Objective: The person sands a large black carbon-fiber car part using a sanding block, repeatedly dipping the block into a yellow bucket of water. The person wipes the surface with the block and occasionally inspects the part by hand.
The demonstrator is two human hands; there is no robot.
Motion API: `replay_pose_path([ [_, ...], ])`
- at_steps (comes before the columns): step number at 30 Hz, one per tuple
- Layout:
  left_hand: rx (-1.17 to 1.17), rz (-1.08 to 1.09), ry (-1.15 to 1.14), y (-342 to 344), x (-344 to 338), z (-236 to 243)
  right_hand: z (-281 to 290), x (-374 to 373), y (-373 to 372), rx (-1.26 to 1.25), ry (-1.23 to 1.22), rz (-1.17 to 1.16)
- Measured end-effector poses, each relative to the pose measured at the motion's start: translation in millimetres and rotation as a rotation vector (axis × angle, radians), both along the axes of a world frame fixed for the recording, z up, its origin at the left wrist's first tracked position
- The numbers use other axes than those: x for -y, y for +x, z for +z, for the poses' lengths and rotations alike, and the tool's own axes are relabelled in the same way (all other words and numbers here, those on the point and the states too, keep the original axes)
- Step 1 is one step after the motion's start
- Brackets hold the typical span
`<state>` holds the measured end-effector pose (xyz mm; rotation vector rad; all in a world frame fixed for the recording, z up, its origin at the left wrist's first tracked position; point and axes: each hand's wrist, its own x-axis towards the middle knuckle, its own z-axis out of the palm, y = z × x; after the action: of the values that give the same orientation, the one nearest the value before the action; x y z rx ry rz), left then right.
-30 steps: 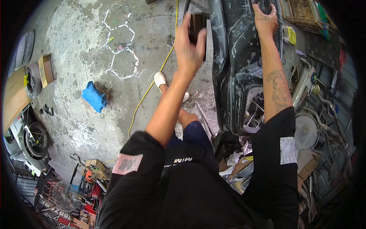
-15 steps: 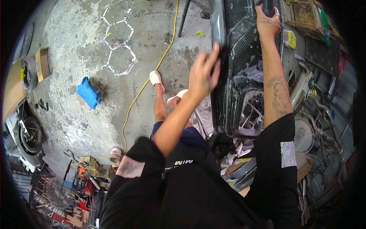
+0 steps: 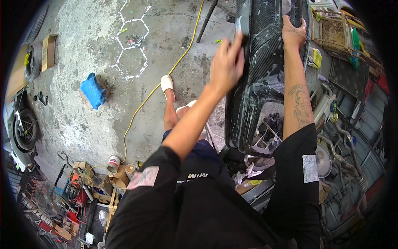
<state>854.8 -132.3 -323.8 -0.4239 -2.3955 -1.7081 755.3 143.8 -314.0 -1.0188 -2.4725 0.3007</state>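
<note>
A long black car body panel (image 3: 265, 58) with a carbon-fibre weave, seemingly a bumper, stands in front of me. Whitish smears mark its surface, and its near end has a large opening. My right hand (image 3: 295, 36) is closed around a dark bar at its upper right, thumb on one side and fingers on the other. Against the panel's left edge is my left hand (image 3: 226, 66), blurred by motion, fingers pointing away from me. Whether anything lies under those fingers is hidden.
A yellow cable (image 3: 174, 68) runs across the concrete floor past my feet. To the left are a blue cloth-covered block (image 3: 93, 91) and a tyre (image 3: 33, 64). Pipes and metal parts (image 3: 344, 141) crowd the right. A can (image 3: 113, 163) and tools stand at lower left.
My left hand has shifted slightly along the panel's left edge and is still blurred. The right hand keeps its hold on the bar. The whole view has shifted a little.
</note>
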Motion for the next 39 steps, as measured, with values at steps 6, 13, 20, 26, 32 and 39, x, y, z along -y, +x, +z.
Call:
replay_pose_path([
  [6, 0.033, 0.086, 0.083, 3.7, 3.3, -7.2, 0.8, 3.1, -0.3, 0.054, 0.004, -0.016],
  [13, -0.089, 0.176, 0.139, -71.4, 3.4, -27.9, 10.4, 31.8, -2.2, -0.049, -0.085, 0.013],
  [20, 0.097, 0.169, 0.234, 10.8, 40.6, -38.5, -5.5, 14.8, 17.1, -0.046, -0.052, 0.001],
  [26, -0.046, 0.100, 0.113, -74.1, 9.0, -27.3, -6.1, 24.0, -18.3, -0.078, -0.047, 0.083],
  [32, 0.062, -0.031, 0.110, 24.2, 21.3, -22.1, -16.8, -6.2, 1.2, -0.065, -0.025, 0.110],
  [39, -0.151, 0.138, 0.129, -96.2, 4.9, -29.2, -19.3, -0.9, -24.9, -0.082, -0.001, 0.152],
])
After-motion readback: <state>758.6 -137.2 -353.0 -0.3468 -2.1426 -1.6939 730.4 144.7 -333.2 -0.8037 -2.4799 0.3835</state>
